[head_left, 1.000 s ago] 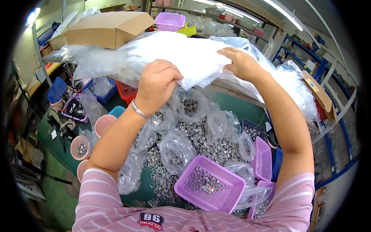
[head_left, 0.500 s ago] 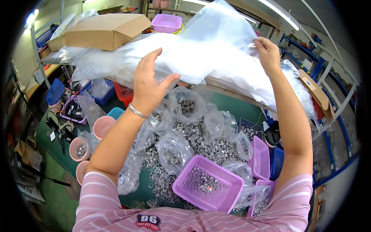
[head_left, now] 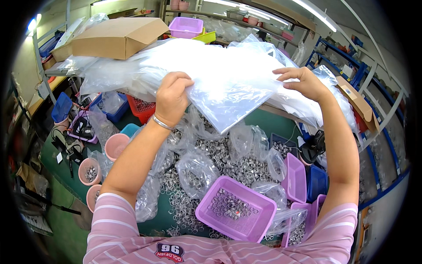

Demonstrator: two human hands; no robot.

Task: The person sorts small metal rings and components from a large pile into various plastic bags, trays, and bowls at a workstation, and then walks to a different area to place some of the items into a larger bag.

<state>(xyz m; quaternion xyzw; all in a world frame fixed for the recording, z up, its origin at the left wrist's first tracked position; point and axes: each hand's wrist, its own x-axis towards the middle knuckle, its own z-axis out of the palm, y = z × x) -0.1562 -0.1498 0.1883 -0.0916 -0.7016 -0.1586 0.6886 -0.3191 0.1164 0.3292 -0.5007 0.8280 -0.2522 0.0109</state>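
Observation:
A clear plastic bag (head_left: 233,99) hangs with one corner pointing down over the front edge of the raised shelf. My left hand (head_left: 172,97) pinches its left edge between thumb and fingers. My right hand (head_left: 303,82) is at the bag's right side, fingers stretched and apart, holding nothing that I can see. Behind both hands lies a wide pile of clear plastic sheeting (head_left: 132,72), partly washed out by glare. Below, on the green table, many small metal rings (head_left: 250,169) lie loose, and a purple basket (head_left: 204,211) near me holds more of them.
Open plastic bags (head_left: 198,174) with rings stand among the heap. Pink cups (head_left: 90,170) and a blue basket (head_left: 116,115) are at left. More purple baskets (head_left: 295,178) stand at right. A cardboard box (head_left: 121,37) rests on the shelf at far left.
The raised bag has come down toward me, its corner now over the shelf edge. My left hand has closed on it. My right hand has lowered and its fingers have spread.

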